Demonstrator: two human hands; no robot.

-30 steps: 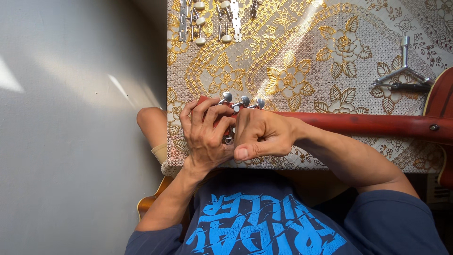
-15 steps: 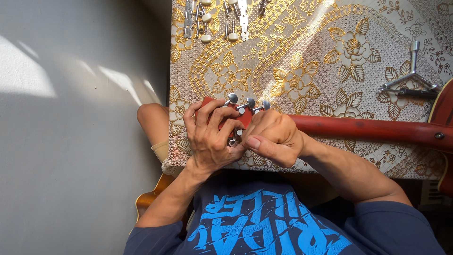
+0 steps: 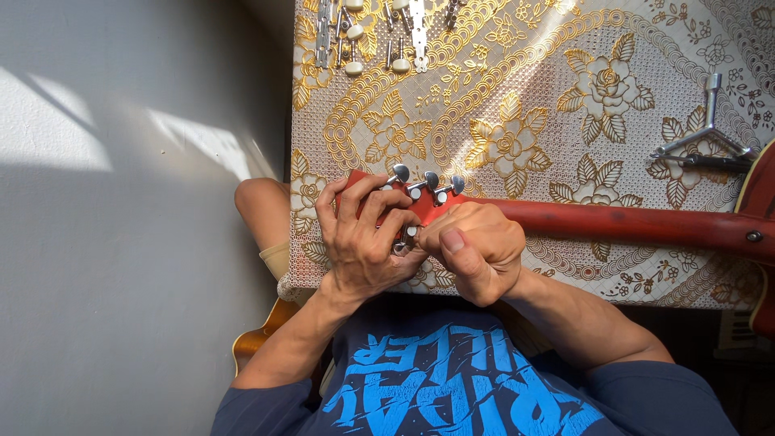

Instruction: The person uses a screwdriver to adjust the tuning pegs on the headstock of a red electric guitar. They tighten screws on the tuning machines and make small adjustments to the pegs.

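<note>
Gripping red guitar head (image 3: 428, 206) mid frame: left hand (image 3: 363, 234) wraps it, right hand (image 3: 476, 250) pinches small peg (image 3: 410, 233). Wood hard, pegs tiny, slippery; hold neck (image 3: 613, 222).

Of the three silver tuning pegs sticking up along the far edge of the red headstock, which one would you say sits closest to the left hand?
The leftmost peg: it stands just above the left hand, right by its fingertips. The middle peg and rightmost peg sit further toward the neck.

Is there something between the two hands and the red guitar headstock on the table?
Nothing visible. The left hand wraps over the red headstock and the right hand presses at its near edge, both in direct contact. The spare tuner sets lie far up the table.
</note>
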